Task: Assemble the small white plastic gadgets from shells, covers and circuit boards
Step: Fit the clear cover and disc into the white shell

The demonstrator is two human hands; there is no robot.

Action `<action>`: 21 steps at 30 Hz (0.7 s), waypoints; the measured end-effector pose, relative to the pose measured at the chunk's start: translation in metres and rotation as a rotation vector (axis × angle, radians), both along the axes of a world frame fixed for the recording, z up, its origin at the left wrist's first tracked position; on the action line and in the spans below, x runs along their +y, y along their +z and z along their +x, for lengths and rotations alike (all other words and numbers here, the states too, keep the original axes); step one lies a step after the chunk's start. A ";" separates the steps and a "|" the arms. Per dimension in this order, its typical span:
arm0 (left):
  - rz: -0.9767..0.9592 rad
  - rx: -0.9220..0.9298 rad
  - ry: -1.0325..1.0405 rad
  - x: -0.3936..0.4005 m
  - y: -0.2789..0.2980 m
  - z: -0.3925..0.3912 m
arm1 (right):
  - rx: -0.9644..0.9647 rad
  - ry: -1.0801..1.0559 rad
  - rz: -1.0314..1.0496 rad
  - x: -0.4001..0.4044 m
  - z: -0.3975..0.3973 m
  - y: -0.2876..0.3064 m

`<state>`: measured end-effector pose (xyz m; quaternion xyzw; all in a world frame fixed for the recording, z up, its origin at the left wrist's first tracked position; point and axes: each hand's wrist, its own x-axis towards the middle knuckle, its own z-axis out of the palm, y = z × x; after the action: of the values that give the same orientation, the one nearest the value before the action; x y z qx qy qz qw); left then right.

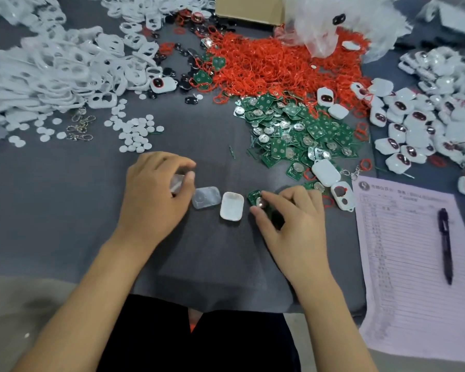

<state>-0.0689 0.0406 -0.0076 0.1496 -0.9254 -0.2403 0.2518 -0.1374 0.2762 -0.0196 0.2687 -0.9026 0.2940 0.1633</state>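
Pinching a small green circuit board with a silver coin cell [257, 200] between thumb and forefinger, the right hand [293, 218] rests near the bench's front edge, while the left hand [152, 194] grips a blurred translucent plastic piece [177, 183], with a translucent rounded cover [206, 201] and a white rounded plastic shell [232, 205] lying between them.

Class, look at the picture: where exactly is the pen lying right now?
In the head view the pen lies at the far right, on the printed sheet, well to the right of the person's right hand.
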 end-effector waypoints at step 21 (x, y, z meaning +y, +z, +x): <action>0.216 -0.062 -0.074 -0.011 0.006 0.011 | -0.185 0.170 -0.235 -0.046 -0.032 0.015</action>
<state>-0.0577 0.0292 -0.0020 0.1489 -0.9064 -0.3429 0.1964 -0.1691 0.2302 -0.0043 0.2949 -0.8472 0.4337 0.0846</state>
